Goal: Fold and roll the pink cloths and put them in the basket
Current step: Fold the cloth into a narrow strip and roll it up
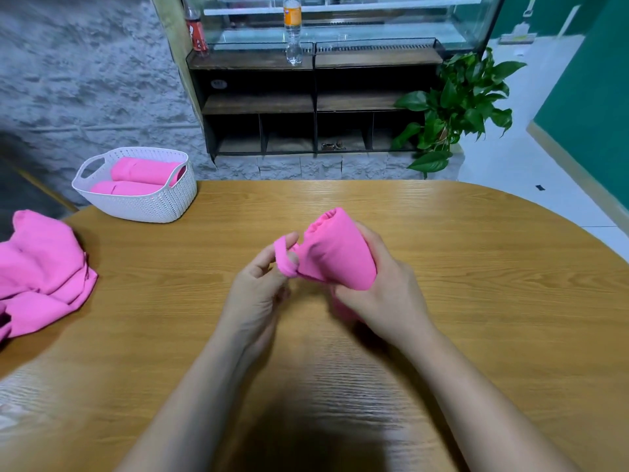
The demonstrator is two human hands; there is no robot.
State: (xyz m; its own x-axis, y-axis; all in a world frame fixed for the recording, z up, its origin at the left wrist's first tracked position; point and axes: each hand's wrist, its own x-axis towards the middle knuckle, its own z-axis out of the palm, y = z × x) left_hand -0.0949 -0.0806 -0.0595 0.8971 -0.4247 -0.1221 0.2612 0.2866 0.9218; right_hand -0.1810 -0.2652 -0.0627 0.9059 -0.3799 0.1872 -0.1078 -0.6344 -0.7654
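A rolled pink cloth (335, 255) is held above the middle of the wooden table (476, 267). My right hand (381, 287) grips the roll from its right side and underneath. My left hand (262, 281) pinches a narrow end of the same cloth (284, 260), which loops over the fingertips at the roll's left. A white woven basket (163, 202) stands at the table's far left with two rolled pink cloths (143, 172) inside. A loose pile of pink cloths (41, 270) lies at the left edge.
Behind the table stands a dark wooden shelf unit (313, 103) with two bottles (292, 28) on top. A green potted plant (456, 107) is to its right. A grey stone wall is at the left, white floor at the right.
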